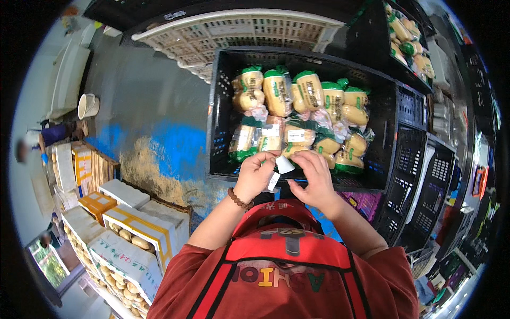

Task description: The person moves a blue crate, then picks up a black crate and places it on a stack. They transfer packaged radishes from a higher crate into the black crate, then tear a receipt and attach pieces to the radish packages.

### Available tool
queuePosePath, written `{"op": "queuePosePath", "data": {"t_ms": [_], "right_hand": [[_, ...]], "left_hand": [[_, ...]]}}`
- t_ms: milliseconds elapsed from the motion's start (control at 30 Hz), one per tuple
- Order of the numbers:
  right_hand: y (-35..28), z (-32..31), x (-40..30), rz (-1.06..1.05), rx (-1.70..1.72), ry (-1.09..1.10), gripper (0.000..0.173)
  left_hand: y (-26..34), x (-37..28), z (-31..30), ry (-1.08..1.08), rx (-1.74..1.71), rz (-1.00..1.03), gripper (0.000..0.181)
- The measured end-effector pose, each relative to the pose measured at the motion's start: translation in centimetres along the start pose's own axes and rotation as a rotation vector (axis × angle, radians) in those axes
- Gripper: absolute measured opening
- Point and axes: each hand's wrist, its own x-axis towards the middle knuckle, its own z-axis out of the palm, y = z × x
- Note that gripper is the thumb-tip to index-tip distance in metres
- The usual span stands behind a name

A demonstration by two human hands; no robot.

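A strip of white paper labels point(273, 181) hangs from my left hand point(255, 173), whose thumb and fingers are pinched on it. One label point(285, 164) curls up between my two hands, close to the fingertips of my right hand point(314, 179). The right fingers are apart; whether they touch the label is unclear. Both hands are over the near edge of a black plastic crate point(303, 51). Inside lie two rows of clear and green plastic bags of pale round produce, among them a bag in the back row point(277, 93). A bag in the near row point(299, 135) bears a white label.
White foam boxes of pale produce point(131, 239) are stacked at the lower left. Black crates point(406, 171) stand at the right, and another crate of bagged produce point(410, 44) is at the upper right. Beyond lies a beige crate point(239, 30). A person point(55, 135) is at the far left.
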Motion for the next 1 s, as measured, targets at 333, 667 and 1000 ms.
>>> {"op": "queuePosePath", "data": {"t_ms": [333,667,1000], "right_hand": [[5.3,0.8,-4.5,0.853,1.355,0.575,0.017],[11.6,-2.4,-7.1,0.731,0.888,0.149,0.011],[21.9,-1.7,-6.7,1.168,0.689,-0.025,0.011]], "left_hand": [[-1.8,2.3,7.3,-0.193,0.092,0.016,0.020],[-2.4,5.6,9.3,-0.396,0.772,0.021,0.011],[-6.0,10.3,11.0,-0.270,1.447,0.275,0.015]]}}
